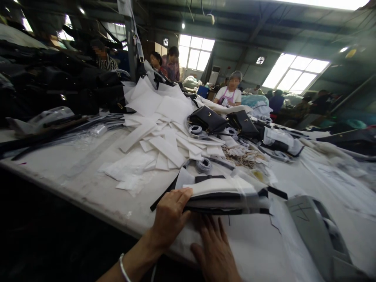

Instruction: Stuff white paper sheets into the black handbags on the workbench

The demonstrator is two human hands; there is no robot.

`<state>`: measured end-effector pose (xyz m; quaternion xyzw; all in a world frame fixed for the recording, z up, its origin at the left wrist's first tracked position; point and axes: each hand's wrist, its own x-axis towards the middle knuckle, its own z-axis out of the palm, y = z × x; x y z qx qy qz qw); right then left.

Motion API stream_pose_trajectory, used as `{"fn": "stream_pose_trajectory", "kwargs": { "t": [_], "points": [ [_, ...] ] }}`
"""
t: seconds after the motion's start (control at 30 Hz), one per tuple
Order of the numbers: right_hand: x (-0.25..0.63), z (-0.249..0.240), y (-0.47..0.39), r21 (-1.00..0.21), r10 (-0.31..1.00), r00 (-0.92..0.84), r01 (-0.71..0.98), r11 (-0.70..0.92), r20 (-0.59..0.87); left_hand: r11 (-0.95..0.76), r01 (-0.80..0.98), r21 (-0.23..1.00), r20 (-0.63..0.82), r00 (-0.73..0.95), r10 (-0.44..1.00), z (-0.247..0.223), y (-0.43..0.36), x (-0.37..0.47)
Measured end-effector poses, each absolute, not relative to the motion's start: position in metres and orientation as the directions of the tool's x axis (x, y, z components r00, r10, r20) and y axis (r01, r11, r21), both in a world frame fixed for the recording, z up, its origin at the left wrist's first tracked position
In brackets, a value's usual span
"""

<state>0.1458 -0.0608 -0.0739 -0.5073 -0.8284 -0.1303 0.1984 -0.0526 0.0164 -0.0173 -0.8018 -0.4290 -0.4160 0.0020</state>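
Note:
My left hand [172,211] grips the left end of a flat black bag [229,208], its thumb on the near side and its fingers over the top. A white padding sheet [217,187] lies on the bag, and clear film seems to cover the right part. My right hand [214,244] is open, fingers spread, palm down by the bag's near edge; its fingertips are in shadow and I cannot tell whether they touch the bag. Black straps [163,192] stick out past the bag's left side. A coil of grey cord [203,165] lies just behind it.
White sheets [164,102] are heaped mid-table, with brown string tags [245,154] and more black bags [208,119] beyond. At right stands a grey tape dispenser-like device [314,227]. Dark bags [58,78] pile up at left. A person in an apron [229,94] works across the table.

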Motion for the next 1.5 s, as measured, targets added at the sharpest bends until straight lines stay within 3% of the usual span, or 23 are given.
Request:
{"fn": "stream_pose_trajectory", "kwargs": {
  "t": [0.1,0.17,0.23,0.37,0.53,0.67,0.87,1.03,1.23,1.4,1.5],
  "points": [
    [0.119,-0.058,-0.065,-0.117,0.779,-0.396,0.854,0.507,0.486,-0.712,0.668,0.219,0.697,0.403,0.593,-0.024,0.01,-0.047],
    [0.122,-0.033,-0.069,-0.273,0.78,-0.434,0.765,0.583,0.45,-0.744,0.654,0.136,0.717,0.454,0.53,-0.032,0.005,-0.047],
    [0.135,-0.002,-0.063,-0.415,0.819,-0.394,0.719,0.557,0.416,-0.754,0.653,0.074,0.727,0.482,0.489,-0.04,0.002,-0.048],
    [0.168,0.049,0.001,-0.458,0.908,-0.162,0.821,0.341,0.385,-0.751,0.66,0.021,0.729,0.504,0.463,-0.045,0.0,-0.05],
    [0.178,0.046,0.111,-0.536,0.994,0.023,0.841,-0.078,-0.109,-0.745,0.667,0.001,0.739,0.501,0.451,-0.041,0.0,-0.051],
    [0.167,0.021,0.146,-0.649,0.969,0.016,0.739,-0.178,-0.247,-0.739,0.674,0.009,0.75,0.484,0.451,-0.042,-0.001,-0.05],
    [0.152,0.021,0.15,-0.863,0.951,0.067,0.404,-0.303,-0.302,-0.74,0.671,0.038,0.733,0.485,0.477,-0.046,-0.001,-0.048],
    [0.134,0.038,0.156,-0.919,0.924,0.113,0.115,-0.377,-0.365,-0.736,0.675,0.05,0.739,0.471,0.481,-0.048,0.0,-0.044],
    [0.117,0.056,0.123,-0.944,0.94,0.129,-0.148,-0.295,-0.314,-0.718,0.694,0.05,0.738,0.459,0.495,-0.047,-0.001,-0.039],
    [0.118,0.042,0.038,-0.863,0.912,0.064,-0.356,-0.358,-0.404,-0.726,0.678,0.109,0.764,0.41,0.498,-0.046,-0.001,-0.037],
    [0.113,0.03,0.0,-0.81,0.875,0.013,-0.384,-0.443,-0.484,-0.736,0.662,0.144,0.79,0.371,0.489,-0.05,0.0,-0.036]
  ]
}}
